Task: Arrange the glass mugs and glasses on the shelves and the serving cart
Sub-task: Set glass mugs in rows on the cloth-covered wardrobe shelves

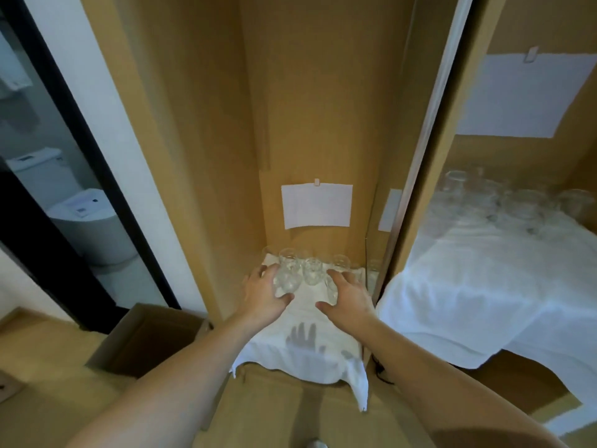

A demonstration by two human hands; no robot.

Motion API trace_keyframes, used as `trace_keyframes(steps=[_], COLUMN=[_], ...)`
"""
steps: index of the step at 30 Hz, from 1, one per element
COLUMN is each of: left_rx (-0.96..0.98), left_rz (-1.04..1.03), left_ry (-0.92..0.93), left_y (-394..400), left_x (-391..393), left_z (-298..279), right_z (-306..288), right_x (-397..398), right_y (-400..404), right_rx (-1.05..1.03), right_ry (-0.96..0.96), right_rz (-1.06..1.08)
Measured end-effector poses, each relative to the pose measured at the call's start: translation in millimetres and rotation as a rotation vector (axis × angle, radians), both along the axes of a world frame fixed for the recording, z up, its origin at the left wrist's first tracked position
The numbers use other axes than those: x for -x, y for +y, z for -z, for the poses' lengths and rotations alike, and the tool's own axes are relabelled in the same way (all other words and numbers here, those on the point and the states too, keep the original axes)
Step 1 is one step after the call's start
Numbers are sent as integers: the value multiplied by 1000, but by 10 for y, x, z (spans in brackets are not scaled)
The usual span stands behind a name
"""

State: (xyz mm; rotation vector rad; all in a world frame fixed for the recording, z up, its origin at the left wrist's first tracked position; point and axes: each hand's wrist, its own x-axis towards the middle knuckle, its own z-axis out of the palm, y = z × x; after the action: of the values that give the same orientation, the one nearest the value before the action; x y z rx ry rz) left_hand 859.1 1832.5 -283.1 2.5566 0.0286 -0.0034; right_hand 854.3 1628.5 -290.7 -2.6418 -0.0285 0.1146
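Several clear glasses (311, 270) stand in a cluster at the back of a narrow wooden shelf, on a white cloth (300, 354). My left hand (263, 294) curls around a glass (286, 279) at the left of the cluster. My right hand (347, 295) curls around another glass (332, 287) at the right, mostly hidden by the fingers. More glasses (517, 198) stand on a cloth-covered shelf (484, 286) in the right compartment.
A white paper sheet (316, 205) is clipped to the back wall above the glasses, another (523, 95) in the right compartment. A wooden divider (416, 189) separates the two. An open cardboard box (151, 337) sits low left. A glass door (48, 156) stands at left.
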Motion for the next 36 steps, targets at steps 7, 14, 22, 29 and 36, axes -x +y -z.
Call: trace_keyframes(steps=[7,14,22,29,36], left_rx=[2,15,16,122,222], left_rz=[-96,-160,-210,-271,-292], left_ry=[85,144,211,312,449], left_y=[202,254,280,357,478], left_x=[-529,-1113,-1425,-1772,-2232], left_z=[225,395,835,1321,1920], right_z=[279,577,980,1372,1848], right_x=[-655,-1283,-1683,-1937,-2283], right_y=[171,224,358,543,782], right_rx=[-27,-72,-193,-220,-193], right_ry=[77,140,262,309,423], right_rz=[-51,-47,-24,49,140])
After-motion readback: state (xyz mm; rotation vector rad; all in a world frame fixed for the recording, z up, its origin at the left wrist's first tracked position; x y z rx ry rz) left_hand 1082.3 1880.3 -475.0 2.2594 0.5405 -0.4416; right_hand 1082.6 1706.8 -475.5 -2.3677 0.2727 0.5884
